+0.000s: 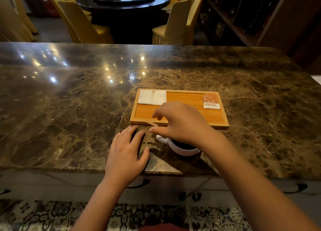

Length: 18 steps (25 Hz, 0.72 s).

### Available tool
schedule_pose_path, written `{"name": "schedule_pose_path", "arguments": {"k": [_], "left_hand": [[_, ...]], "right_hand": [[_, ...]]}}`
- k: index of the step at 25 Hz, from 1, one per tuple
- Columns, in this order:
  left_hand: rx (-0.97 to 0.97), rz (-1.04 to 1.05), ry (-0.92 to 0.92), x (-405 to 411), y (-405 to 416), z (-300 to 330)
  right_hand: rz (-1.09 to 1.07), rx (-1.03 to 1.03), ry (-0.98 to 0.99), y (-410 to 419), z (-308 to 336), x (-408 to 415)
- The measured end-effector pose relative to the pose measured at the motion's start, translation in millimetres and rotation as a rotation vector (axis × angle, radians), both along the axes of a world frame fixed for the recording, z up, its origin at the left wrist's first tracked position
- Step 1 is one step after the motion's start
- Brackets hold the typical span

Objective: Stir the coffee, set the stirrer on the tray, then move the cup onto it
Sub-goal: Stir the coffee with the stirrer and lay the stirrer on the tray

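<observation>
Coffee cup point(182, 146) stands on the counter point(69, 109), just before the tray point(224, 119), and is not yet on it. At the left, your left hand point(126, 152) lies flat on the counter with an open grip, holding nothing. To its right, your right hand point(180, 123) hovers above the cup and pinches the thin stirrer point(151, 123), whose tip reaches the tray's near edge. Whether stirring is finished, I cannot tell; placing the stirrer seems in progress. The napkin point(152, 97) and sachet point(211, 100) lie on the tray.
</observation>
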State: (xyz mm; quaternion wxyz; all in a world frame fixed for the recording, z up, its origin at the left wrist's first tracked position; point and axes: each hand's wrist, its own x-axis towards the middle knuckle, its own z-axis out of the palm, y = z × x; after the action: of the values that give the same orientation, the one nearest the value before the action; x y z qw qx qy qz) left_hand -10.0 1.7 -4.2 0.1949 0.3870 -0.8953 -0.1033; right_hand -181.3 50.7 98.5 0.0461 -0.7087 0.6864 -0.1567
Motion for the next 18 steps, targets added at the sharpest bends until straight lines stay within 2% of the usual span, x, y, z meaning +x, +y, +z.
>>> {"name": "schedule_pose_path", "arguments": {"k": [3, 5, 14, 18], "left_hand": [[0.001, 0.001, -0.004, 0, 0, 0], [0.002, 0.003, -0.008, 0, 0, -1], [-0.005, 0.003, -0.007, -1, 0, 0], [-0.007, -0.004, -0.002, 0, 0, 0]], "right_hand": [[-0.012, 0.003, 0.063, -5, -5, 5], [-0.025, 0.005, 0.029, -7, -7, 6], [-0.203, -0.098, -0.47, 36, 19, -44], [-0.211, -0.091, -0.608, 66, 19, -71]]}}
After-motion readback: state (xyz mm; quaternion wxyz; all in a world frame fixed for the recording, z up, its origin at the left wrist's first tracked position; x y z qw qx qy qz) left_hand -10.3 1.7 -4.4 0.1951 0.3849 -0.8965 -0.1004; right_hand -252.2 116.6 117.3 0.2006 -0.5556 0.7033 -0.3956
